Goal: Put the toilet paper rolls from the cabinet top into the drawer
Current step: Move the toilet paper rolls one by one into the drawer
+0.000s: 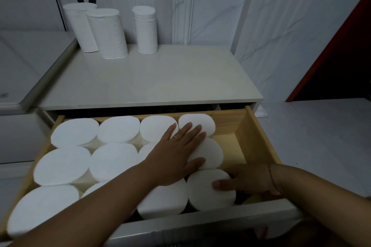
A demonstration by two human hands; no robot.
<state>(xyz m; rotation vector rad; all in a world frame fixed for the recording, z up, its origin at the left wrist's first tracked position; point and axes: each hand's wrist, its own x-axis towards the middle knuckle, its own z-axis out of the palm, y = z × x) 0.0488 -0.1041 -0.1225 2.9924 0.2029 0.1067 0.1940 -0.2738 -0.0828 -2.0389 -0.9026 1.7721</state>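
Cabinet top: Three rolls (108,34) stood upright at the back left of the pale cabinet top (160,82), two of them touching and the third a little apart to their right.
Drawer: The wooden drawer (259,136) stood pulled open below, with upright packed rolls (112,164) in rows from its left wall and a bare strip along its right side.
Left hand: The left hand (178,154) lay flat, fingers spread, across the tops of the rolls in the right-hand column; a gold ring (176,138) showed on one finger.
Right hand: The right hand (249,181) gripped the front-right roll (204,192), thumb on its top, fingers down its side in the gap.
Wrist: A red thread (274,180) circled the right wrist.
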